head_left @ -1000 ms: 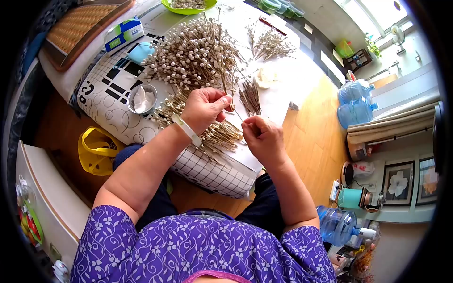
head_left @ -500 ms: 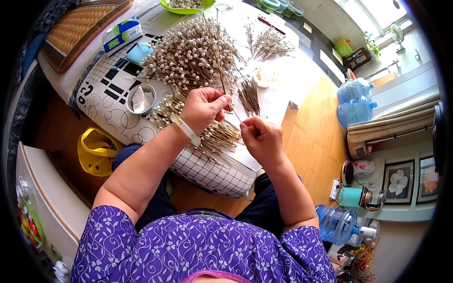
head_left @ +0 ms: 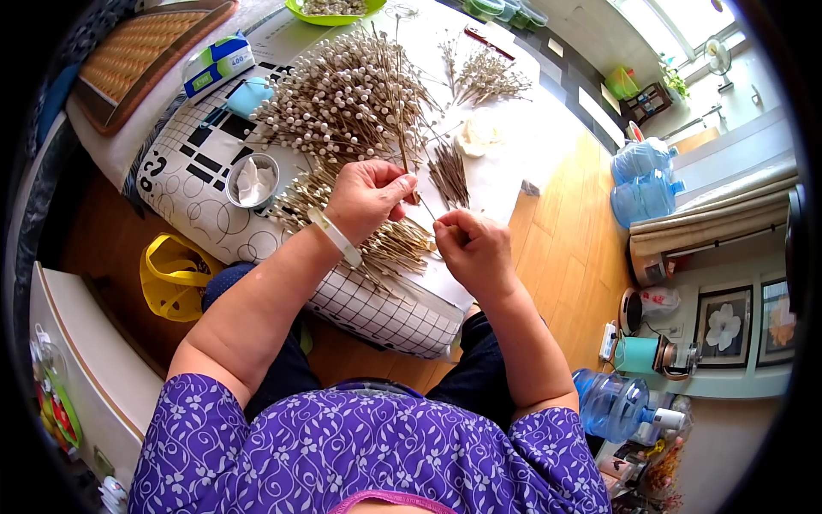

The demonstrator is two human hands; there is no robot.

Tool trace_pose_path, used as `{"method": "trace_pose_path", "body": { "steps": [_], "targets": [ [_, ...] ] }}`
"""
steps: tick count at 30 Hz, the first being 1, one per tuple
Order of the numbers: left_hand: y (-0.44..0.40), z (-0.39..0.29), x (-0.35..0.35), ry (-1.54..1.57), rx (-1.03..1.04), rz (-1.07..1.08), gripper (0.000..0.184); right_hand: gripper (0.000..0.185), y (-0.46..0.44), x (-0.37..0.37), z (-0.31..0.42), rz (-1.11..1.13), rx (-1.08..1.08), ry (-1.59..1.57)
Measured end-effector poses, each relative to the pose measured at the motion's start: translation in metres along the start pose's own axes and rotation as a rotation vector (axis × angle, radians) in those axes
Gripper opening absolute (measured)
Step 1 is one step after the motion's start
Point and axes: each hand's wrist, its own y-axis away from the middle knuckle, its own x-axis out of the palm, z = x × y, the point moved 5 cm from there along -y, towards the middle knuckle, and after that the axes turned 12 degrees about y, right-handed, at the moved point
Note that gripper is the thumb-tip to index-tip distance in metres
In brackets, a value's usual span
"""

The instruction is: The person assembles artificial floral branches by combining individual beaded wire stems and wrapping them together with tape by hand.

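Stem sprig pinched tight in left hand, right hand closed on thin strand between, seems part-done; white-tipped pile remains beyond grip.

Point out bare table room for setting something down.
Free: patterned cloth left of the bowl; white tabletop between the brown twigs and its right edge. Crowded: the middle, with budded stems heaped beyond the left hand.

The head view is turning very slightly; the blue pack, green bowl, left hand and right hand are appearing a little further left.
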Motion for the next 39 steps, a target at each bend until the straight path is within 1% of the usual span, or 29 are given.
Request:
{"method": "trace_pose_path", "body": {
  "steps": [6, 7, 9, 10, 11, 13, 14, 16, 17, 19, 20, 22, 23, 24, 26, 27, 28, 30, 32, 34, 36, 38, 39],
  "targets": [
    [0.001, -0.001, 0.002, -0.051, 0.017, 0.014, 0.014, 0.006, 0.001, -0.003, -0.02, -0.033, 0.092, -0.005],
    [0.001, -0.001, 0.001, -0.041, 0.018, 0.005, 0.014, 0.005, 0.0, -0.006, -0.028, -0.068, 0.1, -0.003],
    [0.001, -0.003, 0.001, -0.033, 0.007, -0.007, 0.014, 0.006, -0.009, -0.016, -0.052, -0.147, 0.115, -0.009],
    [0.002, -0.003, 0.001, -0.04, -0.002, -0.022, 0.014, 0.008, -0.017, -0.023, -0.074, -0.187, 0.16, -0.038],
    [0.002, -0.003, 0.001, -0.041, 0.006, -0.006, 0.014, 0.011, -0.026, -0.024, -0.103, -0.232, 0.25, -0.136],
    [0.004, -0.004, 0.003, -0.048, 0.006, 0.012, 0.014, 0.016, -0.046, -0.032, -0.148, -0.271, 0.367, -0.05],
    [0.002, -0.003, 0.003, -0.037, -0.002, 0.017, 0.014, 0.019, -0.056, -0.032, -0.166, -0.241, 0.406, -0.006],
    [0.002, -0.003, 0.005, -0.017, -0.003, 0.03, 0.013, 0.02, -0.075, -0.029, -0.186, -0.129, 0.43, 0.306],
    [0.003, -0.003, 0.004, -0.015, -0.009, 0.038, 0.013, 0.02, -0.084, -0.024, -0.192, -0.13, 0.432, 0.301],
    [0.003, -0.002, 0.005, -0.014, -0.015, 0.029, 0.013, 0.022, -0.101, -0.012, -0.195, -0.026, 0.38, 0.508],
    [0.002, -0.003, 0.005, -0.008, -0.015, 0.018, 0.012, 0.022, -0.108, -0.008, -0.196, -0.026, 0.378, 0.503],
    [0.002, -0.003, 0.006, -0.022, -0.015, 0.056, 0.012, 0.023, -0.118, 0.002, -0.198, 0.044, 0.397, 0.594],
    [0.002, -0.002, 0.006, -0.021, -0.011, 0.059, 0.012, 0.026, -0.121, 0.006, -0.199, 0.067, 0.371, 0.659],
    [0.002, -0.001, 0.005, -0.02, -0.007, 0.062, 0.012, 0.026, -0.121, 0.008, -0.197, 0.072, 0.365, 0.655],
    [0.005, -0.006, 0.006, 0.001, -0.012, 0.071, 0.012, 0.03, -0.118, 0.001, -0.189, -0.025, 0.318, 0.722],
    [0.006, -0.009, 0.007, 0.021, -0.015, 0.09, 0.012, 0.036, -0.113, -0.006, -0.182, -0.065, 0.273, 0.737],
    [0.006, -0.011, 0.005, 0.024, -0.008, 0.088, 0.012, 0.029, -0.109, -0.017, -0.172, -0.043, 0.304, 0.749],
    [0.008, -0.01, 0.009, 0.013, -0.024, 0.141, 0.012, 0.019, -0.086, -0.027, -0.166, -0.266, 0.366, -0.011],
    [0.014, -0.006, 0.011, 0.005, -0.045, 0.157, 0.013, 0.013, -0.064, -0.016, -0.095, -0.227, 0.275, -0.586],
    [0.018, -0.004, 0.015, -0.034, -0.011, 0.198, 0.014, 0.017, -0.05, -0.002, -0.04, 0.047, 0.229, -0.641],
    [0.021, -0.002, 0.021, 0.007, -0.029, 0.236, 0.015, 0.017, -0.042, 0.016, -0.024, 0.17, 0.256, -0.65],
    [0.026, 0.001, 0.021, -0.01, -0.08, 0.214, 0.012, 0.016, -0.038, 0.026, -0.02, 0.236, 0.286, -0.684],
    [0.026, 0.004, 0.019, -0.026, -0.065, 0.224, 0.012, 0.016, -0.037, 0.029, -0.02, 0.265, 0.304, -0.765]
  ]
}}
